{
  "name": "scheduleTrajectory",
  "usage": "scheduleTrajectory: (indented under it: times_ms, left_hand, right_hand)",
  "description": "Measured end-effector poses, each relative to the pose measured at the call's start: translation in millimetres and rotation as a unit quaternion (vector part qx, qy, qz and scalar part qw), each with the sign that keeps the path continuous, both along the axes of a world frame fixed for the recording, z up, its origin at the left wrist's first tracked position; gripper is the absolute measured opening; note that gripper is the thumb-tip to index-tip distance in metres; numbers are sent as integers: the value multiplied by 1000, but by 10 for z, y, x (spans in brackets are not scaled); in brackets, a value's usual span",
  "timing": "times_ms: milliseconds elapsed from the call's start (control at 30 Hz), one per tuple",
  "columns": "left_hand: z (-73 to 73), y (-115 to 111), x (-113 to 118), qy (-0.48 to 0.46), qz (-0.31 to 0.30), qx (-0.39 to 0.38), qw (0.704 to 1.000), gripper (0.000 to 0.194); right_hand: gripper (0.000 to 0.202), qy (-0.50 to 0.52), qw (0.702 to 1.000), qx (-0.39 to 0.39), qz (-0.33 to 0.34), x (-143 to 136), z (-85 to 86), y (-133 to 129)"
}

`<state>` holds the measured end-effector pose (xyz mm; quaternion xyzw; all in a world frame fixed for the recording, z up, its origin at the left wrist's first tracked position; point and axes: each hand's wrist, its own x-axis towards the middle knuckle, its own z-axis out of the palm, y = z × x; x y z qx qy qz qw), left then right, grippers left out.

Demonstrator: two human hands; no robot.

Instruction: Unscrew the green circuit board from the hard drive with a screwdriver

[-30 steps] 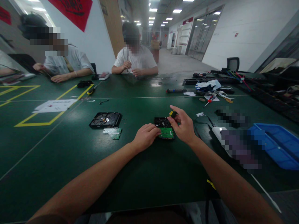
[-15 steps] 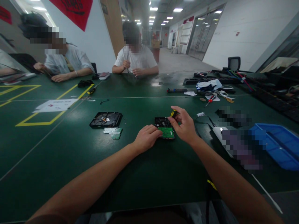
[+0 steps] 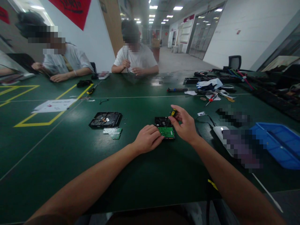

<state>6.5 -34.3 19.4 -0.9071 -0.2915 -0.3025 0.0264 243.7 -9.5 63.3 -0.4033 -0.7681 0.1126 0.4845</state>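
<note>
A hard drive (image 3: 162,121) lies in front of me on the table with its green circuit board (image 3: 167,132) facing up. My left hand (image 3: 148,138) grips the drive's left side, fingers bent over the edge and a fingertip at the board's front. My right hand (image 3: 184,124) pinches the yellow-and-black handle of a screwdriver (image 3: 173,112) above the drive's right side. The shaft and tip are too small and dark to follow clearly. Left of my hands sits a second black hard drive (image 3: 105,120), a detached circuit board (image 3: 113,133) in front of it and tiny screws nearby.
To the right are a blue tray (image 3: 278,143) and a white device (image 3: 221,134) with a cable. Gloves (image 3: 209,84), a red screwdriver (image 3: 211,99) and a dark tool (image 3: 177,90) lie farther back. A paper sheet (image 3: 52,106) lies left; people sit opposite.
A fingertip of my left hand has slid slightly right along the board's front edge. My right hand keeps nearly the same place, still pinching the screwdriver. The view has shifted a little.
</note>
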Motion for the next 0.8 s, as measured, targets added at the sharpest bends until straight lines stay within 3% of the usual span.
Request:
scheduleTrajectory:
  times_ms: [133,300,467,800]
  left_hand:
    - [0,20,-3,-2,-27,-12,1000,25]
    - [-43,46,-7,10,-41,-25,999,50]
    - [-75,52,-5,18,-39,-34,998,44]
    - [-35,43,23,48,-35,-56,997,37]
  right_hand:
    - [51,-23,999,21,-17,-4,33,-23]
    - [48,-46,997,52,-32,-17,99,-56]
    - [50,-43,995,77,-43,-17,82,-30]
    - [54,-19,999,45,7,-10,9,-13]
